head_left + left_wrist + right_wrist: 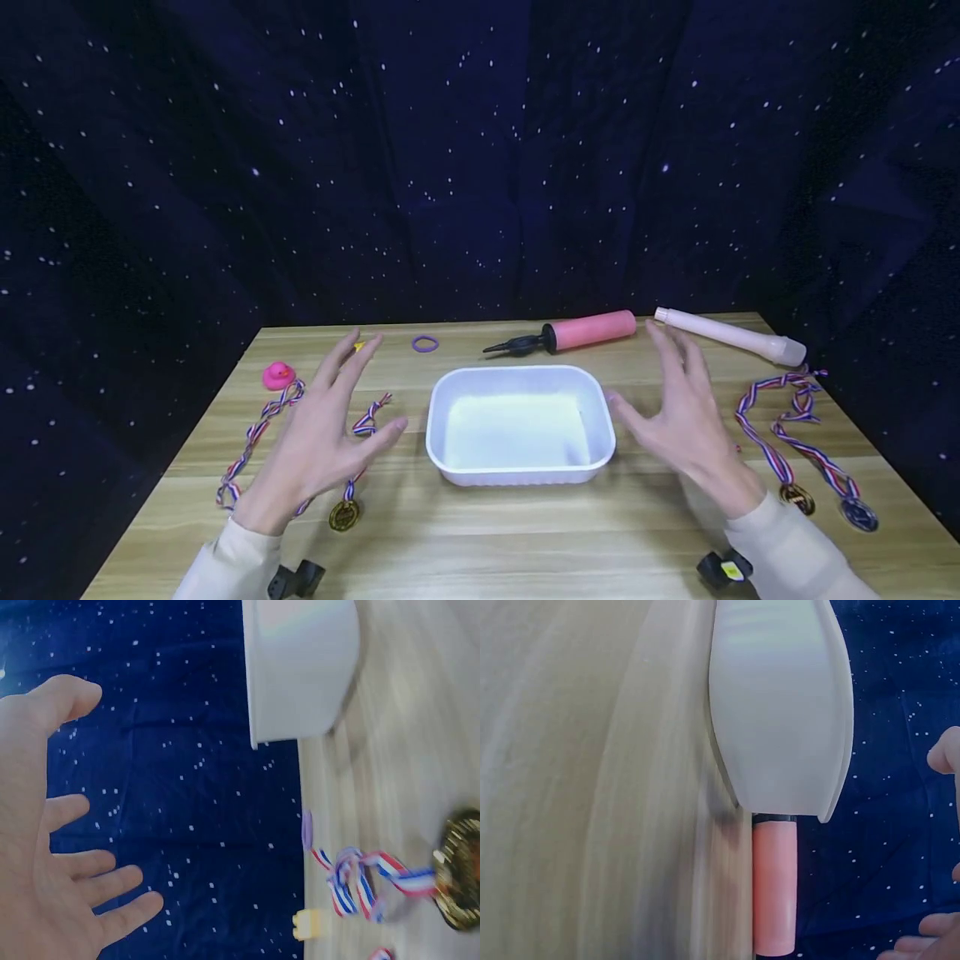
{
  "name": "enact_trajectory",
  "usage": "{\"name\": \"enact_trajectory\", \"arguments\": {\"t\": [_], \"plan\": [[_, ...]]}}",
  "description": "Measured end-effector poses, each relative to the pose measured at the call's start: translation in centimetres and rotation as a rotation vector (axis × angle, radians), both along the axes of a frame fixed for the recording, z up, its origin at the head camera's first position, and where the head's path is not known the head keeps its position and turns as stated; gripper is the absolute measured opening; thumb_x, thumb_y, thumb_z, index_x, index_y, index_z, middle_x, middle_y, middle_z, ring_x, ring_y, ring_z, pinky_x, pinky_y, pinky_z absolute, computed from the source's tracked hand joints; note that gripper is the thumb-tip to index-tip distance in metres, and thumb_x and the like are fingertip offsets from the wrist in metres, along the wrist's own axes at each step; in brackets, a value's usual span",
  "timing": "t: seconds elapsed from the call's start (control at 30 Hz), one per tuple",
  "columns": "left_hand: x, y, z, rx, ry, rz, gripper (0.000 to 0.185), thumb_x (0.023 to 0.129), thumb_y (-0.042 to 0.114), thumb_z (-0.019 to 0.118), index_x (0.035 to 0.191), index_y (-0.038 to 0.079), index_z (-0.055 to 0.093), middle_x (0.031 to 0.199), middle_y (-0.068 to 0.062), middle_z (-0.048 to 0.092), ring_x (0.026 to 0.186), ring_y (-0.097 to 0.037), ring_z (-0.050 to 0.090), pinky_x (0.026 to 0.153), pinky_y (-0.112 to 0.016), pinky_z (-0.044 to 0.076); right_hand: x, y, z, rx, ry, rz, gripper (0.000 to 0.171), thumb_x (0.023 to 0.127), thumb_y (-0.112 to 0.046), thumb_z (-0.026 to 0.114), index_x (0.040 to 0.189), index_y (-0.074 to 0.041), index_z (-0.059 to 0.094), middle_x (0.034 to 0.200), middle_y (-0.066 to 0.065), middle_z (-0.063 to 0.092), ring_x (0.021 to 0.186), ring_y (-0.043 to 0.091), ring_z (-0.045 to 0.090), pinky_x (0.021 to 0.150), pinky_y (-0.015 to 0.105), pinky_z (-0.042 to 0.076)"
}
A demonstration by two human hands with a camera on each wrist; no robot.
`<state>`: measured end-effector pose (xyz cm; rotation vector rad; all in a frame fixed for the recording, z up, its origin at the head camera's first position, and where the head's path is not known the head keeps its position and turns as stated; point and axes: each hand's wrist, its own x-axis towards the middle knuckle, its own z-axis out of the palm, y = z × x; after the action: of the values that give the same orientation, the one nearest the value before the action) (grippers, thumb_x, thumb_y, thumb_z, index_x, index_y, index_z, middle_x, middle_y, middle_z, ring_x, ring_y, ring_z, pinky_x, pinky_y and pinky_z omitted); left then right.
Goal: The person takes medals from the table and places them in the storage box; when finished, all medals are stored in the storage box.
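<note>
Head view: left hand (315,433) and right hand (686,417), both spread and holding nothing, flank the white tub (520,423) mid-worktop (480,533), its long axis running left-right between them, equally near.

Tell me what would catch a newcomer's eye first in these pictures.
Two open hands, the left hand and the right hand, hover on either side of an empty white tub at the middle of the wooden table. Behind the tub lies a pink pump, and striped-ribbon medals sprawl at the right edge.
</note>
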<state>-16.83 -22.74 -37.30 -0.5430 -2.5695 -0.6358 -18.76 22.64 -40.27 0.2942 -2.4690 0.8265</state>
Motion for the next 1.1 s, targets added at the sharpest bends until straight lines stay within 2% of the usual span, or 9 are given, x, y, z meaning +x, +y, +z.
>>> {"name": "enact_trajectory", "arguments": {"t": [0.07,0.2,0.43,0.53,0.7,0.8,0.9,1.0,1.1], "plan": [[0.5,-0.7,-0.4,0.016,0.008,-0.011,0.102,0.089,0.044,0.092,0.174,0.025,0.039,0.178,-0.017,0.036,0.151,-0.051,0.050,0.108,-0.079,0.050,0.1,0.2,-0.1,-0.027,0.016,0.011,0.106,0.089,-0.035,0.091,0.176,-0.021,0.032,0.168,0.028,0.038,0.144,0.056,0.049,0.106,0.086,0.045],[1.7,-1.8,-1.2,0.043,0.030,-0.038,0.093,0.087,0.037,0.093,0.167,0.020,0.049,0.167,-0.014,0.052,0.145,-0.042,0.058,0.109,-0.070,0.053,0.4,0.4,-0.4,-0.062,0.030,0.052,0.101,0.092,-0.031,0.090,0.175,-0.021,0.034,0.161,0.026,0.047,0.136,0.050,0.056,0.100,0.077,0.053],[3.6,-3.7,-3.4,0.067,0.000,-0.038,0.066,0.090,0.028,0.093,0.149,0.019,0.067,0.136,0.001,0.076,0.118,-0.025,0.074,0.089,-0.051,0.066,1.1,0.6,-2.1,-0.076,-0.040,0.209,0.085,0.101,-0.016,0.082,0.172,-0.014,0.036,0.157,0.019,0.053,0.130,0.039,0.065,0.099,0.057,0.060],[4.3,-4.4,-4.5,0.095,-0.055,-0.033,0.059,0.089,0.026,0.095,0.143,0.023,0.070,0.127,0.007,0.078,0.107,-0.020,0.076,0.089,-0.043,0.066,1.4,0.4,-3.0,-0.119,-0.077,0.241,0.082,0.101,-0.014,0.082,0.171,-0.014,0.038,0.161,0.015,0.053,0.133,0.036,0.065,0.103,0.045,0.060],[5.1,-5.4,-5.9,0.159,-0.173,-0.032,0.053,0.085,0.025,0.099,0.133,0.026,0.075,0.111,0.008,0.077,0.090,-0.013,0.074,0.082,-0.031,0.066,1.4,0.0,-4.1,-0.284,-0.145,0.347,0.078,0.105,-0.008,0.077,0.171,-0.010,0.036,0.163,0.016,0.052,0.141,0.039,0.059,0.111,0.024,0.055],[5.2,-5.9,-6.5,0.160,-0.226,-0.033,0.052,0.082,0.026,0.102,0.127,0.021,0.078,0.101,0.007,0.074,0.084,-0.009,0.070,0.076,-0.028,0.065,1.3,-0.1,-4.6,-0.379,-0.164,0.408,0.076,0.106,-0.004,0.073,0.170,-0.007,0.034,0.162,0.020,0.051,0.142,0.037,0.057,0.112,0.021,0.053],[5.3,-6.3,-6.9,0.155,-0.281,-0.050,0.052,0.078,0.026,0.104,0.122,0.018,0.078,0.095,0.008,0.072,0.081,-0.007,0.068,0.073,-0.027,0.063,1.2,-0.2,-5.1,-0.481,-0.182,0.476,0.073,0.106,0.002,0.069,0.169,0.000,0.034,0.162,0.023,0.048,0.144,0.028,0.057,0.114,0.021,0.052],[5.3,-6.7,-7.2,0.157,-0.336,-0.079,0.053,0.076,0.028,0.106,0.121,0.018,0.078,0.096,0.009,0.071,0.082,-0.006,0.068,0.073,-0.026,0.064,1.0,-0.3,-5.6,-0.565,-0.199,0.555,0.071,0.105,0.007,0.065,0.168,0.006,0.032,0.162,0.024,0.046,0.146,0.020,0.056,0.114,0.021,0.052],[5.4,-7.0,-7.4,0.149,-0.368,-0.106,0.055,0.076,0.031,0.106,0.122,0.018,0.078,0.096,0.008,0.070,0.084,-0.005,0.069,0.075,-0.026,0.065,0.9,-0.3,-6.2,-0.600,-0.211,0.604,0.069,0.105,0.010,0.063,0.166,0.009,0.031,0.163,0.027,0.045,0.147,0.019,0.055,0.114,0.022,0.052]]}}
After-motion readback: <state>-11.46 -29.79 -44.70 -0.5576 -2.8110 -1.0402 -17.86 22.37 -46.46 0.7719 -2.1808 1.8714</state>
